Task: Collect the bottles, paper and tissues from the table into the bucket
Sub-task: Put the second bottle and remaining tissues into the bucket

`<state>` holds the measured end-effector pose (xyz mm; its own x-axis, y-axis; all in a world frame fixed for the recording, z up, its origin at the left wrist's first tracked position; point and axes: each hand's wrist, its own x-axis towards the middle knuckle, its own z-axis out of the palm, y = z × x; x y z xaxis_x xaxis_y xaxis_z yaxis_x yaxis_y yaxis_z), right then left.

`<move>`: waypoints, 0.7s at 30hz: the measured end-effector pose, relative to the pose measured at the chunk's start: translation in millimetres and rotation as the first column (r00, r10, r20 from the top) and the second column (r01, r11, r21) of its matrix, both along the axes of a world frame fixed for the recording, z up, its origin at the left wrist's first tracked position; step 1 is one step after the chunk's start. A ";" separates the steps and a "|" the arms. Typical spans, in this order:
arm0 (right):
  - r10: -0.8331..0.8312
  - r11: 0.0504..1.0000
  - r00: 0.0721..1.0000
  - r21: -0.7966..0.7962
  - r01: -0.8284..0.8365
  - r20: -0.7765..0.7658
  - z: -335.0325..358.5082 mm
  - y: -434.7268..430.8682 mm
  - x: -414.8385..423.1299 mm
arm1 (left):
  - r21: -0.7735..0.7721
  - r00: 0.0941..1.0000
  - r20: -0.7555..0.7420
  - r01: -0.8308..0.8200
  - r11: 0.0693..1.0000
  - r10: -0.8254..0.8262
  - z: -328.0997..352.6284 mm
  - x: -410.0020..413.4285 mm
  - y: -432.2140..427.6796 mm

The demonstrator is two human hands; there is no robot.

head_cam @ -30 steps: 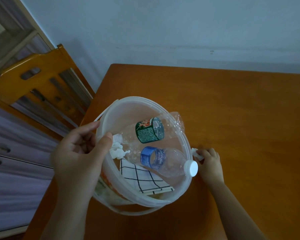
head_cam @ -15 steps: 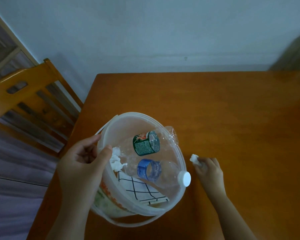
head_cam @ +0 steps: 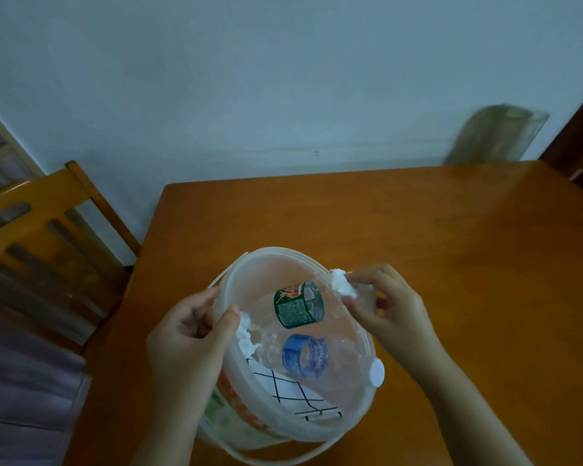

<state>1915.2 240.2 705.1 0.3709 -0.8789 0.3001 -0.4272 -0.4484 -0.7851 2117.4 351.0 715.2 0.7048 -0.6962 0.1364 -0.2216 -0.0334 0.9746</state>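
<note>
Nearest the camera, a translucent white plastic bucket (head_cam: pixel 357 422) stands close to the near left corner of the orange-brown wooden table (head_cam: pixel 418 250), its thin white bail handle (head_cam: pixel 276 460) hanging down over the near side. Inside, against the near wall, lies a white sheet of paper with a black grid pattern (head_cam: pixel 293 396). Resting on it is a clear plastic bottle with a blue label (head_cam: pixel 305 356), its white cap (head_cam: pixel 376 372) propped on the bucket's near right rim. Just beyond, a second clear plastic bottle with a green label (head_cam: pixel 298 307) lies across the middle of the bucket, its far end reaching the right rim.

The left hand (head_cam: pixel 189 334) grips the bucket's left rim, thumb inside and fingers curled round the outside, and a crumpled white tissue (head_cam: pixel 246 332) sits just inside the wall touching the thumb tip. The right hand (head_cam: pixel 391 311) is over the far right rim, its thumb and fingertips pinching a small crumpled wad of white tissue (head_cam: pixel 342 284), which is held at the rim, above the bucket's opening.

The rest of the tabletop is bare wood out to its far edge, which meets a pale blue-grey wall (head_cam: pixel 283 79). Off the left edge stands an orange wooden chair (head_cam: pixel 31 230). Beyond the far right corner a blurred brownish translucent shape (head_cam: pixel 495 136) shows against the wall; what it is cannot be told.
</note>
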 end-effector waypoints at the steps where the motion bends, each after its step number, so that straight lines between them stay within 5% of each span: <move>1: 0.031 1.000 0.999 0.007 -0.031 -0.010 3.5 5.3 3.0 | -0.013 1.000 -0.009 0.016 1.000 -0.016 0.6 -1.1 1.5; 10: 0.167 0.986 0.964 0.040 -0.163 -0.206 18.3 47.6 6.1 | -0.085 0.988 -0.097 0.111 0.990 -0.119 -8.6 -6.7 14.0; 21: -0.175 0.982 0.952 -0.115 0.150 -0.252 28.7 94.0 -77.9 | -0.112 0.959 -0.174 0.208 0.972 -0.225 -6.2 -35.1 27.2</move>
